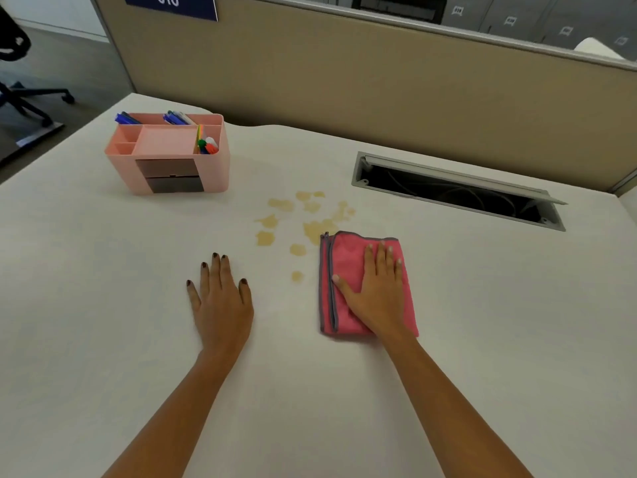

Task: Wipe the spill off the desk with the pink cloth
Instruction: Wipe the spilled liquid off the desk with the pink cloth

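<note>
right hand (375, 291) flat, fingers spread, palm pressing pink cloth (348, 267) | cloth folded, grey-edged, on desk (103, 270), far-left corner touching spill (303, 222) | spill: scattered tan blotches | left hand (220, 298) flat, open, empty on desk

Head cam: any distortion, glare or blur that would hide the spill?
Head view: wide-angle bend shows in the curved partition top and the desk far edge; lighting soft and even, no glare, faint shadows under the left hand and right hand; yellowish spill stays clear beside the pink cloth; corners slightly soft.
</note>
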The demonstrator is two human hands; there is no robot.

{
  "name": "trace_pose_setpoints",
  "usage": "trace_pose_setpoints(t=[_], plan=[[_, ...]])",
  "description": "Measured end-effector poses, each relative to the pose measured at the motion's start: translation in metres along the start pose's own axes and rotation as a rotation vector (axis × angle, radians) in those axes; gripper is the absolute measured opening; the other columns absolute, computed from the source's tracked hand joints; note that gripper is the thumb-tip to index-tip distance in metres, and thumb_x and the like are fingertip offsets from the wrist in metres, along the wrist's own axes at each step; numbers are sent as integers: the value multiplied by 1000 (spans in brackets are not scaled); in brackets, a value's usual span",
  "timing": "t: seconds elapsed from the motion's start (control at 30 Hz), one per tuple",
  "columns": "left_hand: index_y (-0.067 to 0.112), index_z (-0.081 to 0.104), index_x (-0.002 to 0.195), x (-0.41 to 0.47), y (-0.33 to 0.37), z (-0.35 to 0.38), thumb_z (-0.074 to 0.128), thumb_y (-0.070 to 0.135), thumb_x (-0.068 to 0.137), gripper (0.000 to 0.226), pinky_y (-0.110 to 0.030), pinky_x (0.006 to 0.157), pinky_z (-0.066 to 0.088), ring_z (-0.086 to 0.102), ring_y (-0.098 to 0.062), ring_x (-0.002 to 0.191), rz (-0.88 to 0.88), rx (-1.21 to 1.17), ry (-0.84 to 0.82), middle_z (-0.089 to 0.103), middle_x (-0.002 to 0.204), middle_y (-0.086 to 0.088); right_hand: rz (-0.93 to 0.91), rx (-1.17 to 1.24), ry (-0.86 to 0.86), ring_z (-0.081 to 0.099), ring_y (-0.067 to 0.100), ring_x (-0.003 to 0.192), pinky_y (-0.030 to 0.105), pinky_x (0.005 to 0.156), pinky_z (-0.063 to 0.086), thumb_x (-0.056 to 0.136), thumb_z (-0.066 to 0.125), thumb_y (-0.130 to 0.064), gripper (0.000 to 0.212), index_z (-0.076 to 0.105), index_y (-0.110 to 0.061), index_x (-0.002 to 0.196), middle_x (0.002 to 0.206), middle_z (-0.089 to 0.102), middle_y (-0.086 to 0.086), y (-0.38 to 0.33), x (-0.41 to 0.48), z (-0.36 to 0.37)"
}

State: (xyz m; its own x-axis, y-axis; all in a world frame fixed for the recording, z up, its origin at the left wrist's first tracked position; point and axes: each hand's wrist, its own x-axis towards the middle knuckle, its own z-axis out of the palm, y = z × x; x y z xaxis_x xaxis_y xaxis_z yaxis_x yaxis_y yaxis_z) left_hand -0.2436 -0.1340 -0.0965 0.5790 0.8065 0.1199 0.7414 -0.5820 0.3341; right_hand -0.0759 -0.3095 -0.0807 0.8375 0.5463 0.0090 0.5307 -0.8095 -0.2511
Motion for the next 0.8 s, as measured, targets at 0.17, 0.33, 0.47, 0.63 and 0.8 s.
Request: trace_pose_setpoints(t=[0.17,0.33,0.47,0.63,0.8], plan=[[5,32,145,-1,-4,5,18,38,96,61,-51,116,16,27,-29,143,22,39,14,31,154,-12,0,-46,65,4,24,149,38,121,-4,81,8,-72,94,6,-11,152,160,9,12,-3,3,7],[2,30,145,-5,-12,0,25,35,99,57,-46,118,18,26,-27,143,10,-41,85,27,155,-13,18,-66,135,26,30,144,44,120,17,94,9,-44,68,27,-5,147,153,30,17,-6,7,10],[1,30,145,-8,-20,-4,18,39,97,63,-46,118,13,25,-27,144,-9,-21,96,26,155,-14,45,-9,121,19,27,146,37,121,11,103,26,-23,49,23,-3,148,156,24,15,-8,12,14],[0,32,144,-14,-34,-8,14,43,96,66,-49,118,15,25,-28,144,-34,32,83,28,154,-15,13,50,111,20,23,146,33,121,13,103,28,-15,46,25,-4,148,156,25,12,-9,10,11],[0,31,144,-14,-33,-7,11,45,97,68,-49,117,16,25,-30,143,-26,49,64,29,154,-14,-205,129,-11,18,19,147,24,117,2,103,25,-16,46,25,-9,148,157,22,7,-32,-10,11]])
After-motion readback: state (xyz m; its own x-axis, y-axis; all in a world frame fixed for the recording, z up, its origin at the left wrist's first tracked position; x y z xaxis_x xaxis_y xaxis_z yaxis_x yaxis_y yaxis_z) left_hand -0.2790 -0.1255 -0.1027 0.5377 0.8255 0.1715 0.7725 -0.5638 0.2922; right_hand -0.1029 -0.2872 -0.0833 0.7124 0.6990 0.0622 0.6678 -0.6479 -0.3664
